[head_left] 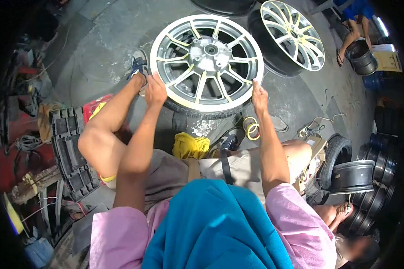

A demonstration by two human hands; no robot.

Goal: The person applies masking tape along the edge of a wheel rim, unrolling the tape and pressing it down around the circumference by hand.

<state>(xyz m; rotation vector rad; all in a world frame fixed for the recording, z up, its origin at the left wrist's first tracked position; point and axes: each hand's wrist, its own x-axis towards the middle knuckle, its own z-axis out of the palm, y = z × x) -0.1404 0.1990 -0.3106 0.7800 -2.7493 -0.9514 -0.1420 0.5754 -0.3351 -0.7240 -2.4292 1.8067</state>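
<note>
A silver spoked wheel rim point(256, 67) lies flat before me, face up, with strips of yellow tape along its spokes and lower edge. Under it shows the tread of a black tire point(197, 113). My left hand point(155, 91) grips the rim's left edge, its fingers partly hidden. On the opposite side, my right hand point(259, 96) holds the right edge. Two rings of yellow tape point(252, 131) are below my right hand, near my shoe. A yellow cloth point(191, 145) lies between my legs.
Another taped wheel rim point(316, 57) leans at the upper right. A black ribbed panel point(74, 152) stands left of my knee. At right are a cardboard box point(316, 145), a tire point(339, 148) and a dark rim point(352, 176). Other people point(355, 29) sit at the far right.
</note>
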